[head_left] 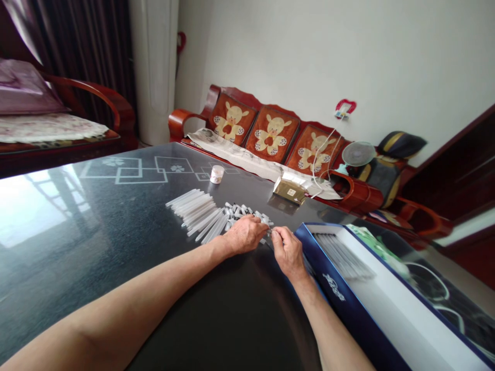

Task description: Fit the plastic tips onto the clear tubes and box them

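Observation:
My left hand (247, 234) is closed, its fingertips pinched near a pile of small clear-and-black caps (247, 210). Just to its right, my right hand (288, 251) is also closed, thumb against the fingers. The fingertips of both hands nearly meet around something small and pale, too little to make out. A row of translucent white pen barrels (195, 208) lies on the dark glossy table (116, 226), left of the caps. Beside my right hand stands a long blue box (336, 288) with a white inside. Grey pen-like sticks (344, 255) lie side by side at its far end.
A small white jar (217, 174) stands beyond the barrels. Farther back is a gold tissue box (289, 189). Green-and-white packaging (381, 252) lies right of the blue box. A wooden sofa (270, 131) with bear-patterned cushions is behind the table, and a small fan (359, 153) is near its right end.

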A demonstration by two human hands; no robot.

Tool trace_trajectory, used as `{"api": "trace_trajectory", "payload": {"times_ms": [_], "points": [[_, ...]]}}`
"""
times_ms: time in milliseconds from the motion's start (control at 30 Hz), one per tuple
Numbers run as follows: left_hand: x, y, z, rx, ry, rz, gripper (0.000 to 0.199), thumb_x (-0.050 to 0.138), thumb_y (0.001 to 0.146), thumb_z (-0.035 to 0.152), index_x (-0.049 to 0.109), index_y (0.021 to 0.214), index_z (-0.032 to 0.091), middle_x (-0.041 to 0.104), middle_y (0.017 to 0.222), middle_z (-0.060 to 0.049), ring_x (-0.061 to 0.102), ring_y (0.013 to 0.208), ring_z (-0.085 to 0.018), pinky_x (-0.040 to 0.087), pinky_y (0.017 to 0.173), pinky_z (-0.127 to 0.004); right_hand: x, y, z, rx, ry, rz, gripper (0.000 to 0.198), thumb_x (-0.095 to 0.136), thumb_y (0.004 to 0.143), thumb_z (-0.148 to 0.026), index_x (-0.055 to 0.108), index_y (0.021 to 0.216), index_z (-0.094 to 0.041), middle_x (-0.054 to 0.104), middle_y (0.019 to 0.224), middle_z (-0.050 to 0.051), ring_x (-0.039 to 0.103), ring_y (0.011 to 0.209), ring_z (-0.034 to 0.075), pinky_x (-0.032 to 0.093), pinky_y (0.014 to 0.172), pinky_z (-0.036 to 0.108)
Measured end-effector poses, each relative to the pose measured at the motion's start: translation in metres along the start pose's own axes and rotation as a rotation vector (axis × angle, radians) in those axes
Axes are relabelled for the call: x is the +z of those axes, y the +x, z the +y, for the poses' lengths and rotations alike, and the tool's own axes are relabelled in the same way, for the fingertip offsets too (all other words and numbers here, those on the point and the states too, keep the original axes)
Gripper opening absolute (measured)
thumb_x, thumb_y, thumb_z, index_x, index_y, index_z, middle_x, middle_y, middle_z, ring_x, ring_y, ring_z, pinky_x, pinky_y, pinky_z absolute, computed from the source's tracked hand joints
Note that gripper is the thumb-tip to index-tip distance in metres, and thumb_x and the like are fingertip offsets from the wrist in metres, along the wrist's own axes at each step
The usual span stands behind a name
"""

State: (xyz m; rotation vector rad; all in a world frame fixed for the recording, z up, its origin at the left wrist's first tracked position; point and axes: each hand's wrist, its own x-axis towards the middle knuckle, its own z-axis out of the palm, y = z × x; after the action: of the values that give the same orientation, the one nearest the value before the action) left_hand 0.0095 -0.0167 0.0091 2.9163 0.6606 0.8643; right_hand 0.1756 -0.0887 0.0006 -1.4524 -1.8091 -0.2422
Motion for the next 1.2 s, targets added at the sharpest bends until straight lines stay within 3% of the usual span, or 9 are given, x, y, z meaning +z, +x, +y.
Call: {"api": "trace_trajectory", "payload": {"times_ms": [233,433,533,700,867,933,1067,1200], "points": [[0.0,0.001,0.004,0.019,-0.025,0.016,0.03,0.035,0.097,0.022,0.063,0.087,0.015,0.061,0.077,-0.006,0.056,0.073,-0.015,0.046,0.08,-0.028,0.003,-0.001,0.0,0.107,-0.043,-0.024,0.042,0.034,0.096,-0.038,0.055,0.064,-0.022,0.063,0.064,0.006,0.058,0.061,0.017,0.042,0.064,0.029],[0.002,0.0,-0.003,-0.014,-0.029,0.016,0.028,0.036,0.095,0.021,0.063,0.089,0.015,0.061,0.078,-0.006,0.058,0.073,-0.015,0.046,0.08,-0.029,0.002,-0.001,0.0,0.067,0.031,-0.005,0.021,0.044,0.091,-0.033,0.061,0.09,-0.019,0.066,0.087,0.008,0.061,0.081,0.02,0.047,0.076,0.032],[0.0,0.0,-0.002,-0.006,-0.018,0.004,0.027,0.037,0.095,0.02,0.063,0.09,0.014,0.062,0.079,-0.006,0.058,0.073,-0.015,0.046,0.08,-0.03,0.002,0.0,-0.002,0.02,0.043,-0.007,0.016,0.047,0.088,-0.03,0.059,0.089,-0.019,0.063,0.087,0.007,0.06,0.081,0.02,0.047,0.075,0.032],[-0.003,0.0,0.002,0.011,-0.048,-0.008,0.026,0.038,0.094,0.02,0.064,0.091,0.014,0.063,0.079,-0.007,0.059,0.075,-0.016,0.047,0.08,-0.029,0.001,0.001,-0.005,0.017,0.066,-0.029,0.027,0.04,0.093,-0.032,0.06,0.079,-0.02,0.063,0.082,0.007,0.06,0.079,0.019,0.045,0.075,0.03],[-0.005,0.0,0.004,0.033,-0.075,-0.024,0.026,0.039,0.094,0.019,0.063,0.089,0.015,0.063,0.08,-0.006,0.06,0.078,-0.016,0.047,0.083,-0.029,0.0,0.002,-0.006,0.147,0.104,-0.076,0.045,0.032,0.096,-0.039,0.055,0.061,-0.022,0.063,0.065,0.004,0.059,0.064,0.017,0.044,0.067,0.028],[-0.006,0.0,0.004,0.021,-0.071,-0.03,0.025,0.039,0.094,0.019,0.064,0.09,0.015,0.064,0.081,-0.006,0.06,0.078,-0.016,0.047,0.083,-0.029,0.001,0.001,-0.005,0.179,0.098,-0.073,0.045,0.031,0.096,-0.04,0.057,0.064,-0.022,0.065,0.067,0.005,0.06,0.066,0.018,0.044,0.067,0.029],[-0.009,0.0,0.003,-0.016,-0.04,-0.043,0.026,0.039,0.094,0.019,0.064,0.093,0.014,0.064,0.082,-0.008,0.06,0.078,-0.017,0.047,0.08,-0.029,0.001,0.0,-0.002,0.118,0.092,-0.017,0.025,0.043,0.09,-0.037,0.061,0.083,-0.02,0.066,0.081,0.006,0.061,0.077,0.019,0.046,0.072,0.03],[-0.008,0.0,0.004,-0.013,-0.008,-0.059,0.027,0.039,0.095,0.02,0.065,0.093,0.013,0.064,0.082,-0.008,0.06,0.077,-0.017,0.047,0.08,-0.029,0.001,0.0,-0.002,0.068,0.109,-0.015,0.022,0.044,0.09,-0.033,0.06,0.083,-0.02,0.064,0.084,0.006,0.06,0.08,0.019,0.047,0.076,0.031]]}}
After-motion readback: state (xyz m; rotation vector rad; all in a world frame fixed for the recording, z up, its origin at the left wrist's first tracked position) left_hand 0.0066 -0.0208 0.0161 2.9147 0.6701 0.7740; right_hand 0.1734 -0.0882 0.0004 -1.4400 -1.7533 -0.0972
